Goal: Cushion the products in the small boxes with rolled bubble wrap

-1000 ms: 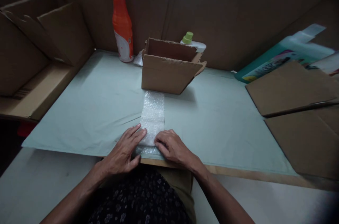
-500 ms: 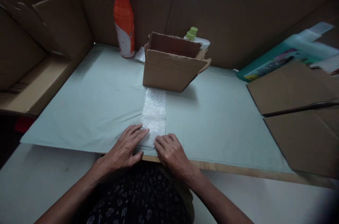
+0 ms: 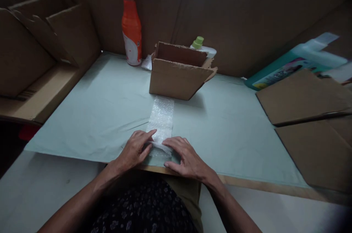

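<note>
A strip of bubble wrap (image 3: pixel 161 115) lies on the pale green sheet, its near end folded over into a raised crease. My left hand (image 3: pixel 136 148) has closed its thumb and fingers on the left side of that fold. At the right side, my right hand (image 3: pixel 187 156) rests its fingertips on the fold, while its thumb is spread well apart, near the table edge. Just beyond the strip's far end stands a cardboard box (image 3: pixel 173 80) with its top flaps up.
Behind the box are an orange bottle (image 3: pixel 132 31) and a white bottle with a green cap (image 3: pixel 198 42). A teal bottle (image 3: pixel 286 64) leans at the right, beside flat cardboard pieces (image 3: pixel 305 97). A larger open carton (image 3: pixel 52 79) is at the left. The table edge (image 3: pixel 233 181) runs close to me.
The near end of the bubble wrap, flat before, has been lifted and folded away from me. My right thumb has spread away from its fingers. The whole view has shifted slightly.
</note>
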Action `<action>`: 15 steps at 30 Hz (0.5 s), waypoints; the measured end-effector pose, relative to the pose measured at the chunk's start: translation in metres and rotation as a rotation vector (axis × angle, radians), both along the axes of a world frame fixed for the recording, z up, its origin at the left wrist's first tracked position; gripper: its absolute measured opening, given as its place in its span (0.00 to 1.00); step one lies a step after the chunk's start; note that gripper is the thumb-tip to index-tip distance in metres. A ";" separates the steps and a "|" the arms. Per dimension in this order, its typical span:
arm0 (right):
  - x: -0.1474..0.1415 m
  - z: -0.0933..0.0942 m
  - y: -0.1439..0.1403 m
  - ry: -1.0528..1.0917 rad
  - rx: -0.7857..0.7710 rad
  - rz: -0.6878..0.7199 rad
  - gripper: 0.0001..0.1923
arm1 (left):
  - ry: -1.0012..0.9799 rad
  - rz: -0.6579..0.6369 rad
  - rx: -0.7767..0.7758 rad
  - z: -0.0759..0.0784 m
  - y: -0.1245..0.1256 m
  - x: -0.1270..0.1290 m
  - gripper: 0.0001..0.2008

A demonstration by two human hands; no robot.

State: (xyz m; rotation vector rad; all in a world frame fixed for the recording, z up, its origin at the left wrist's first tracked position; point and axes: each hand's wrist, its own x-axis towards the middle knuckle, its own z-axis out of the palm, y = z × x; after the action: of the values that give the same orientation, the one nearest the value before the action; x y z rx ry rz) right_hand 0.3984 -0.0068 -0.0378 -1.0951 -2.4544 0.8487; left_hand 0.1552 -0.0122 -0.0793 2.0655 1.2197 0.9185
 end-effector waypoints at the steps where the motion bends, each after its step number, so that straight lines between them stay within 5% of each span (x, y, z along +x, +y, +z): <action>1: 0.004 -0.003 -0.004 -0.002 0.011 0.012 0.28 | -0.002 0.001 -0.008 -0.001 0.001 0.000 0.24; 5: 0.007 -0.021 -0.015 -0.021 0.132 -0.017 0.37 | -0.017 0.030 -0.068 -0.003 0.004 0.001 0.22; 9: -0.006 -0.037 -0.011 0.068 0.241 -0.149 0.23 | -0.044 0.034 -0.194 0.005 0.008 0.000 0.24; 12: -0.014 -0.040 -0.004 0.200 0.127 -0.294 0.15 | -0.100 0.007 -0.293 0.012 0.005 -0.004 0.32; 15: -0.017 -0.037 0.003 0.269 -0.072 -0.379 0.16 | -0.086 0.073 -0.253 0.011 0.000 -0.004 0.32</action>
State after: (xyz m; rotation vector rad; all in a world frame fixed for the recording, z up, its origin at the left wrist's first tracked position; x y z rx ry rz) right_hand 0.3809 -0.0038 -0.0747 -1.3200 -1.9297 0.8981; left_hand 0.1516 -0.0120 -0.0681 1.7762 1.3004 0.8303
